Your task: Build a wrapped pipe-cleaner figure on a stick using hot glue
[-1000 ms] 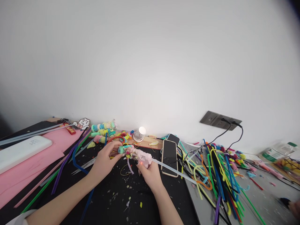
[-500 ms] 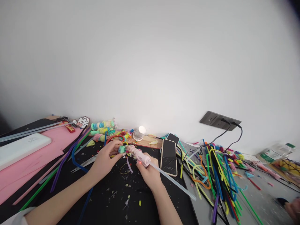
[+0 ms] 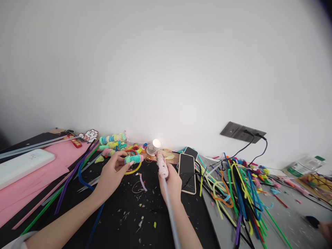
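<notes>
Between its thumb and fingers my left hand [image 3: 112, 176] holds a fuzzy coil of pipe cleaner [image 3: 133, 159], green and teal with pink at its right end. My right hand [image 3: 171, 183] is wrapped round a pink glue gun [image 3: 162, 166], its nozzle pointing away toward the wall. A long clear glue stick [image 3: 171, 211] sticks out of the gun's back end toward me. The coil and the nozzle are apart. Behind the coil lies a yellow ring [image 3: 137, 169]. Other fuzzy coils [image 3: 112, 139] lie behind my left hand.
A small lit cup lamp [image 3: 154, 147] stands by the wall. Two phones, the nearer one [image 3: 187, 174] face up, lie right of my right hand. Many loose pipe cleaners [image 3: 241, 193] cover the right side. Scissors [image 3: 89, 184], pink sheets [image 3: 61, 155] and a white box [image 3: 26, 167] lie left. Another person's hand [image 3: 325, 230] shows far right.
The glue gun has swung away from the coil and now points at the wall, its glue stick toward me. The coil has turned in my left hand, showing more of its length.
</notes>
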`<state>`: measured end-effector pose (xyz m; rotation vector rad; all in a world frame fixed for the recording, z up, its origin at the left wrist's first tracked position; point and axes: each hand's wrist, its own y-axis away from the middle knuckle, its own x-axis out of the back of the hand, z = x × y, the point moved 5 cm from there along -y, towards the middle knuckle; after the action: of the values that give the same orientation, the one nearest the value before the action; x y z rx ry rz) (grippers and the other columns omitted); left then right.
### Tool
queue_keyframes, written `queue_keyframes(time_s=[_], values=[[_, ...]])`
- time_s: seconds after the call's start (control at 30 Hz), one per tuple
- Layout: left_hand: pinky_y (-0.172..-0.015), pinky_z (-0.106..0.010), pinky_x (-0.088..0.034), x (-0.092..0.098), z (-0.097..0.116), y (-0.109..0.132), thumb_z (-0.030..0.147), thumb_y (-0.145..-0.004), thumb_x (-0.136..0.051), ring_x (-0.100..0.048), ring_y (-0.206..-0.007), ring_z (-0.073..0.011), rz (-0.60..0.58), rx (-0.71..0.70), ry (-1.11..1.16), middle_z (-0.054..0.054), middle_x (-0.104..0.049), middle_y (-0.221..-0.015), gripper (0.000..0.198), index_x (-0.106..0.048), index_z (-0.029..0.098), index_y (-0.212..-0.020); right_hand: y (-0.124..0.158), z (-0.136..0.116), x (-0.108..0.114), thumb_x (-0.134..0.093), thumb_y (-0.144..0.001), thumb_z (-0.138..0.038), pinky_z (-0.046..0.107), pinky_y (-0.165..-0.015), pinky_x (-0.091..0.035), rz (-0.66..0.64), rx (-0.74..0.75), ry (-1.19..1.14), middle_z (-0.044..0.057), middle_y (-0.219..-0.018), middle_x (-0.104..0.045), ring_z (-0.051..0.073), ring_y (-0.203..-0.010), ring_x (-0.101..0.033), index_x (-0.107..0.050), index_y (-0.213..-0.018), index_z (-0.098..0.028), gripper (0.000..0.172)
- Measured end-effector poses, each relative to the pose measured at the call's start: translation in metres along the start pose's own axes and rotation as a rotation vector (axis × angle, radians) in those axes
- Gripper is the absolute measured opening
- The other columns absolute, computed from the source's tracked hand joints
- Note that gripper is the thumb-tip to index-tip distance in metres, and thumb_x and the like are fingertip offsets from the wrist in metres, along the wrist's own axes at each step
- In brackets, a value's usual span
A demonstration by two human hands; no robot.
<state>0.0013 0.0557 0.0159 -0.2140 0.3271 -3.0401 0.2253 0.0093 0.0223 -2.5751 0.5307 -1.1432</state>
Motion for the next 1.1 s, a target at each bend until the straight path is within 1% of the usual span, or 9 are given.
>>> queue_keyframes(time_s=[0.1, 0.23, 0.33, 0.43, 0.53, 0.6, 0.67, 0.83, 1.1], values=[[-0.077, -0.036, -0.058, 0.005, 0.003, -0.001, 0.045, -0.074, -0.068, -0.067, -0.084, -0.0243, 0.076, 0.001, 0.003, 0.002, -0.054, -0.079, 0.035, -0.053, 0.025, -0.097, 0.001, 0.002, -0.004, -0.055, -0.076, -0.016, 0.039, -0.087, -0.043, -0.06, -0.019, 0.214, 0.012, -0.109, -0.069, 0.03, -0.102, -0.062, -0.063, -0.119, -0.017, 0.043], [-0.075, -0.035, -0.058, 0.0, 0.004, 0.0, 0.042, -0.075, -0.067, -0.066, -0.083, -0.0232, 0.03, -0.018, 0.073, 0.002, -0.057, -0.078, 0.03, -0.052, 0.026, -0.095, 0.006, -0.002, -0.009, -0.055, -0.068, -0.009, 0.049, -0.091, -0.039, -0.157, -0.007, 0.343, 0.013, -0.111, -0.066, 0.035, -0.107, -0.054, -0.064, -0.119, -0.019, 0.053], [-0.077, -0.034, -0.058, -0.007, 0.002, 0.003, 0.04, -0.077, -0.067, -0.067, -0.085, -0.0227, -0.052, -0.03, 0.087, 0.002, -0.06, -0.082, 0.028, -0.052, 0.027, -0.097, 0.009, -0.012, -0.005, -0.055, -0.069, -0.01, 0.054, -0.102, -0.031, -0.108, 0.079, 0.209, 0.013, -0.127, -0.058, 0.035, -0.121, -0.045, -0.061, -0.122, -0.02, 0.054], [-0.081, -0.034, -0.056, -0.013, 0.004, 0.008, 0.038, -0.081, -0.066, -0.067, -0.088, -0.022, -0.123, -0.079, 0.063, 0.0, -0.063, -0.089, 0.025, -0.052, 0.027, -0.098, 0.01, -0.02, -0.004, -0.056, -0.078, -0.015, 0.047, -0.107, -0.032, -0.096, 0.205, -0.069, 0.012, -0.134, -0.053, 0.03, -0.127, -0.043, -0.054, -0.129, -0.021, 0.051], [-0.083, -0.034, -0.056, -0.02, 0.004, 0.015, 0.035, -0.084, -0.064, -0.066, -0.091, -0.021, -0.252, -0.084, 0.063, 0.0, -0.062, -0.093, 0.021, -0.052, 0.026, -0.098, 0.011, -0.018, -0.014, -0.058, -0.081, -0.019, 0.038, -0.096, -0.043, -0.208, 0.187, -0.327, 0.011, -0.127, -0.059, 0.025, -0.112, -0.055, -0.05, -0.132, -0.02, 0.051], [-0.083, -0.033, -0.056, -0.025, 0.003, 0.019, 0.035, -0.085, -0.064, -0.067, -0.093, -0.0204, -0.325, -0.077, 0.082, 0.0, -0.063, -0.095, 0.022, -0.052, 0.026, -0.1, 0.011, -0.014, -0.021, -0.058, -0.082, -0.018, 0.033, -0.082, -0.047, -0.252, 0.126, -0.408, 0.007, -0.109, -0.067, 0.022, -0.093, -0.061, -0.057, -0.12, -0.02, 0.039], [-0.085, -0.033, -0.056, -0.03, 0.001, 0.023, 0.035, -0.086, -0.064, -0.066, -0.094, -0.0201, -0.396, -0.06, 0.089, 0.0, -0.063, -0.095, 0.022, -0.052, 0.025, -0.101, 0.01, -0.011, -0.024, -0.059, -0.082, -0.019, 0.03, -0.072, -0.047, -0.258, 0.075, -0.47, 0.004, -0.093, -0.068, 0.019, -0.079, -0.06, -0.062, -0.107, -0.019, 0.026], [-0.087, -0.034, -0.055, -0.033, -0.001, 0.024, 0.035, -0.087, -0.064, -0.066, -0.095, -0.0189, -0.426, -0.065, 0.101, 0.0, -0.062, -0.096, 0.022, -0.051, 0.026, -0.102, 0.01, -0.005, -0.028, -0.063, -0.083, -0.022, 0.028, -0.069, -0.049, -0.256, 0.014, -0.62, 0.003, -0.088, -0.066, 0.018, -0.074, -0.06, -0.063, -0.104, -0.02, 0.021], [-0.083, -0.033, -0.055, -0.032, -0.003, 0.024, 0.036, -0.088, -0.063, -0.066, -0.091, -0.0188, -0.412, -0.089, 0.036, 0.0, -0.061, -0.094, 0.02, -0.052, 0.025, -0.101, 0.009, -0.004, -0.03, -0.064, -0.081, -0.022, 0.03, -0.07, -0.051, -0.253, -0.023, -0.678, 0.002, -0.086, -0.064, 0.019, -0.076, -0.06, -0.064, -0.103, -0.02, 0.022]])
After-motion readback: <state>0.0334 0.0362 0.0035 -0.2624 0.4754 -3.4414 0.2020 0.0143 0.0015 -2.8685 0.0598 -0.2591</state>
